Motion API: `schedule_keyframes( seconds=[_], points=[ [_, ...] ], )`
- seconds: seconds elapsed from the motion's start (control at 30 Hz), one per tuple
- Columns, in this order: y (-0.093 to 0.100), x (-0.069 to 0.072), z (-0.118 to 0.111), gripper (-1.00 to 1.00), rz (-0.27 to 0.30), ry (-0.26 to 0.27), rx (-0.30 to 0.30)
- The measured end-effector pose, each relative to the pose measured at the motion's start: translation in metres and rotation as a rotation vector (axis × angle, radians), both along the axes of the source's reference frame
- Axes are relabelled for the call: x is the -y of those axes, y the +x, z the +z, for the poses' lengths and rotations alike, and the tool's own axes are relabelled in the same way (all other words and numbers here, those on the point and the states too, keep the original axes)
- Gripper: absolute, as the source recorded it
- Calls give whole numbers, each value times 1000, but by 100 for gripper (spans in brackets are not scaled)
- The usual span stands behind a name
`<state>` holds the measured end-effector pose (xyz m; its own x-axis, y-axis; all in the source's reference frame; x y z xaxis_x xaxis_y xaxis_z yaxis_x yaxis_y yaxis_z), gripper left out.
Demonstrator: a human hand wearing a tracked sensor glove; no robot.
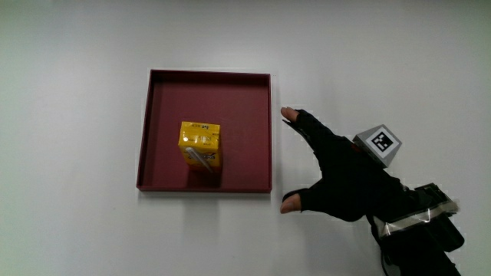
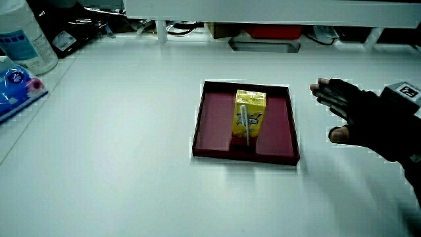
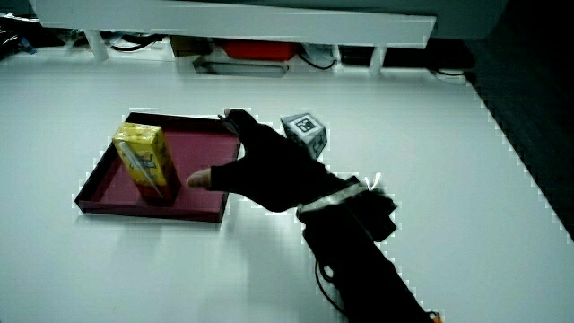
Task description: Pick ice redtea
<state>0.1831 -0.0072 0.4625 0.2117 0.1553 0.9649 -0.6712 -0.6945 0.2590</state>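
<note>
A yellow drink carton (image 1: 200, 143) with a straw on its side stands upright in a dark red square tray (image 1: 157, 123). Both side views show the carton (image 2: 250, 116) (image 3: 143, 160) inside the tray (image 2: 214, 115) (image 3: 193, 148). The gloved hand (image 1: 341, 176) hovers over the table just beside the tray's edge, fingers spread and holding nothing. The patterned cube (image 1: 380, 143) sits on its back. In both side views the hand (image 2: 355, 108) (image 3: 265, 166) is apart from the carton.
A low partition (image 2: 263, 10) runs along the table's edge farthest from the person. A clear bottle (image 2: 23, 36) and a blue packet (image 2: 16, 85) stand at the table's edge in a side view.
</note>
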Motion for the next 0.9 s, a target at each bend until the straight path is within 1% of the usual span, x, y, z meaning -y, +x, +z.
schedule_keyframes(
  seconds=[0.1,0.13,0.17,0.2,0.23,0.27,0.37,0.4,0.43,0.47,0.5,0.53,0.67,0.7,0.73,0.8,0.9],
  points=[
    [-8,3,2,0,-2,-22,-6],
    [-10,4,5,0,-7,-23,-36],
    [-12,6,9,0,-18,-20,-36],
    [-16,7,12,0,-20,-30,-45],
    [-22,8,10,0,-19,-50,-35],
    [-26,10,13,0,-21,-60,-41],
    [-40,12,18,0,-32,-74,-15],
    [-44,13,21,0,-33,-77,11],
    [-48,14,23,0,-36,-77,22],
    [-51,15,25,0,-39,-70,8],
    [-55,16,24,0,-34,-72,27],
    [-57,17,26,0,-29,-67,18],
    [-70,22,33,0,-33,-79,10],
    [-75,23,32,0,-37,-80,28],
    [-79,23,30,0,-34,-95,27],
    [-86,25,35,0,-43,-91,51],
    [-96,26,38,0,-53,-101,57]
  ],
)
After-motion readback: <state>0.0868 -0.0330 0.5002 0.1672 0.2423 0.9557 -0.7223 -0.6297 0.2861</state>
